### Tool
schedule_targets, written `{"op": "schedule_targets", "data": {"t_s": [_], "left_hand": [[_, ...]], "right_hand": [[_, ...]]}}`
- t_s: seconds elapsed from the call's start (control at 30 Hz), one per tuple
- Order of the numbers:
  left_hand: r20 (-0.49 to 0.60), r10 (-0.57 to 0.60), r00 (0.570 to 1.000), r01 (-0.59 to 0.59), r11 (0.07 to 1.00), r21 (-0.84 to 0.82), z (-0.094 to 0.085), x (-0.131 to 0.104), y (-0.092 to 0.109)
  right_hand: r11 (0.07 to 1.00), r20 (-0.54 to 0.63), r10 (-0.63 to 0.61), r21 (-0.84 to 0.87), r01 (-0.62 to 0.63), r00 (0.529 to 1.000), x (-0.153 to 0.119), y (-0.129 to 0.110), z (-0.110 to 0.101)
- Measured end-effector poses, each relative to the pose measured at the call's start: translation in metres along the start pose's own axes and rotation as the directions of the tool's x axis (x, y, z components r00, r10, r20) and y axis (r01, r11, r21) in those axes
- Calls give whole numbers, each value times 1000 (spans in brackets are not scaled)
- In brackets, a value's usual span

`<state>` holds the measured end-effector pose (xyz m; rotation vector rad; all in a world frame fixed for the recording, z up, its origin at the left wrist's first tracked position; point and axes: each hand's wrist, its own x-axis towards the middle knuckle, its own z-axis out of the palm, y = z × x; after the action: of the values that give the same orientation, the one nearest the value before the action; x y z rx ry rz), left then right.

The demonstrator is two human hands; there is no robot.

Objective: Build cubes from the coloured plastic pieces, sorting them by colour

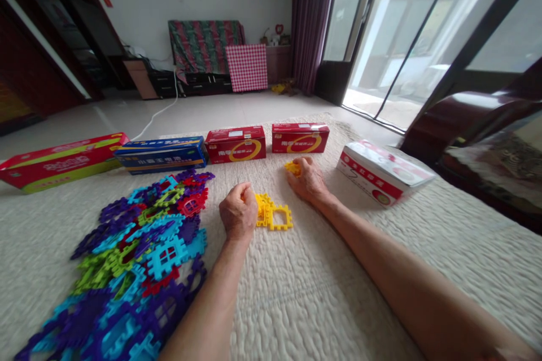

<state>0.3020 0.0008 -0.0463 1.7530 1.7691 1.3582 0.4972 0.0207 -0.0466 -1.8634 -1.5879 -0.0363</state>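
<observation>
My left hand (239, 211) is closed, its fingers curled at the edge of a small cluster of yellow interlocking plastic blocks (282, 227). One of those blocks has a square opening and lies flat on the quilted mat. Farther forward and to the right, my right hand (308, 179) has its fingers closed on another yellow block (292, 167), mostly covered by the hand. Left of my left arm spreads a heap of similar blocks in purple, light blue, green and red, including a light blue window block (167, 258).
Along the mat's (288, 304) far side stand a red and green box (68, 162), a blue box (161, 155) and two red boxes (235, 145). A white and red box (381, 172) sits right of my right hand. Dark wooden furniture (449, 124) borders the right.
</observation>
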Motion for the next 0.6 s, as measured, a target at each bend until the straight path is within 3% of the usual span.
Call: {"op": "schedule_targets", "data": {"t_s": [0.3, 0.43, 0.5, 0.6], "left_hand": [[-12, -11, 1000, 11, 1000, -11, 1, 1, -1], [-15, -22, 1000, 22, 1000, -17, -1, 0, 0], [-10, -17, 1000, 16, 1000, -10, -1, 0, 0], [1, -7, 1000, 7, 1000, 3, -2, -1, 1]], "right_hand": [[996, -95, -26, 77, 34, 995, -1, 2, 2], [927, -229, -271, 199, 318, 935, -16, -14, -21], [838, -108, -438, 309, 449, 892, -30, -24, -36], [775, 134, -573, 411, 480, 809, -53, -32, -52]]}}
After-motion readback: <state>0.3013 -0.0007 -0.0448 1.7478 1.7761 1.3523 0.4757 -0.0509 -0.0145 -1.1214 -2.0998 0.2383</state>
